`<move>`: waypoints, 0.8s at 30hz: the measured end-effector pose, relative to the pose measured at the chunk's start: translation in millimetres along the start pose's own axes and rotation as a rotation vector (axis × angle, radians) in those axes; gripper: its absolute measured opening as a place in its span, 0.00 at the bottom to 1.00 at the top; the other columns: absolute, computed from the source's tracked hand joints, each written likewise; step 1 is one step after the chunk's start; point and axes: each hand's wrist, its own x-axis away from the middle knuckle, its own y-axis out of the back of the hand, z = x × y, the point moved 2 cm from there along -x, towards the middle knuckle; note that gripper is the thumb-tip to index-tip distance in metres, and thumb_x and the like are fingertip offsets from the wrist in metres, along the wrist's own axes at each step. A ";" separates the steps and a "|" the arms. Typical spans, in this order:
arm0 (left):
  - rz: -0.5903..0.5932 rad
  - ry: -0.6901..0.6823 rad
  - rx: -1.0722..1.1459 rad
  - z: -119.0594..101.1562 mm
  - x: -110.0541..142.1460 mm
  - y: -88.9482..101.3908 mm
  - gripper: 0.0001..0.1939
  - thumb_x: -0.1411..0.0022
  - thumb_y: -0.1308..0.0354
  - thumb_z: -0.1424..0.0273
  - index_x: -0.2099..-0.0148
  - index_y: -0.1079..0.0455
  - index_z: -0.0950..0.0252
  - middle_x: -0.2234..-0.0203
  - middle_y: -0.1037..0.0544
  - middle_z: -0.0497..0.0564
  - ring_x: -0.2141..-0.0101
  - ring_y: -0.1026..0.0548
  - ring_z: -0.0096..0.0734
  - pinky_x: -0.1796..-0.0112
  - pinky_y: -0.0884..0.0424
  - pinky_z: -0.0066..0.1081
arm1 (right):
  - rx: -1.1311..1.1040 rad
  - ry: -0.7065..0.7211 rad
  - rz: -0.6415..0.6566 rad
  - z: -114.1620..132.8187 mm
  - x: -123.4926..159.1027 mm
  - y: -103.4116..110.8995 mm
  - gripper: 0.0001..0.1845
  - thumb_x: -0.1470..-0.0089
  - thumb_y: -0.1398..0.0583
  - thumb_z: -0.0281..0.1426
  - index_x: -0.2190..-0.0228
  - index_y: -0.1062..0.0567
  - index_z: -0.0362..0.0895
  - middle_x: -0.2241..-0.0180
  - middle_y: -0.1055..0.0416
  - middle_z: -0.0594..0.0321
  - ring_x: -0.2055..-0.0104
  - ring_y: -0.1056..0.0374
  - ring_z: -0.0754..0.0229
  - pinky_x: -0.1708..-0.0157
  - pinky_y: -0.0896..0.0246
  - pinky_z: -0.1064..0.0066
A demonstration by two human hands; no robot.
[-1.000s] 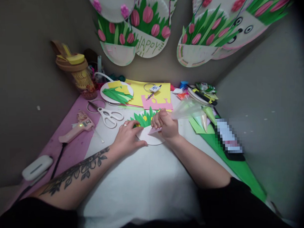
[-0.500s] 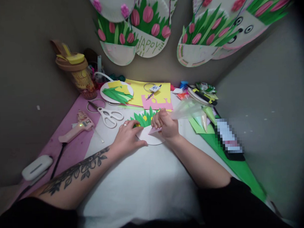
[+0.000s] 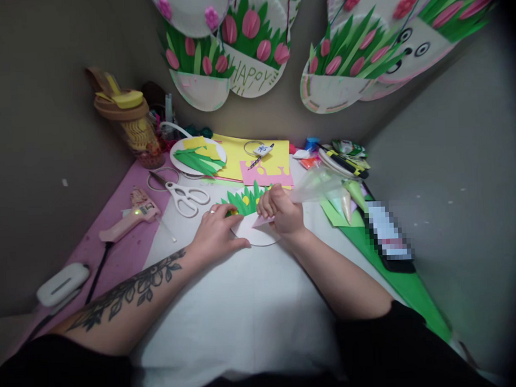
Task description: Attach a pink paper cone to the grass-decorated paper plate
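A white paper plate [image 3: 259,236] lies on the white table covering, with green paper grass [image 3: 244,199] and small yellow paper flowers along its far part. My left hand [image 3: 219,226] rests at the plate's left edge, thumb and fingers spread apart, touching it. In my closed right hand [image 3: 284,212] is a piping bag [image 3: 317,186] with pink filling. Its clear upper end sticks out to the right behind my fist, while the pink tip points down-left just over the plate. Whether the tip touches the plate I cannot tell.
White-handled scissors [image 3: 184,197] and a pink glue gun [image 3: 136,217] lie left. Behind are a plate of green strips [image 3: 202,166] and yellow paper [image 3: 226,149]. More piping bags [image 3: 346,204] and a phone [image 3: 388,234] lie right. Decorated paper plates [image 3: 254,83] hang above.
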 end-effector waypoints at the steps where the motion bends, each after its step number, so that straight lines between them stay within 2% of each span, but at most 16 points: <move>1: -0.001 0.001 0.001 0.1 0.1 0.0 0.29 0.52 0.35 0.50 0.51 0.27 0.60 0.50 0.32 0.58 0.49 0.36 0.51 0.51 0.36 0.47 | 0.007 -0.004 -0.002 0.1 0.0 0.0 0.34 0.48 0.43 0.54 0.93 0.43 0.47 0.92 0.49 0.69 0.87 0.46 0.66 0.82 0.46 0.69; 24: 0.003 0.006 -0.002 0.1 -0.5 0.1 0.30 0.53 0.35 0.49 0.51 0.26 0.60 0.50 0.32 0.58 0.49 0.36 0.51 0.51 0.35 0.48 | 0.050 0.004 -0.006 -0.7 -0.3 4.8 0.35 0.48 0.44 0.55 0.93 0.44 0.47 0.91 0.48 0.68 0.86 0.47 0.65 0.81 0.45 0.68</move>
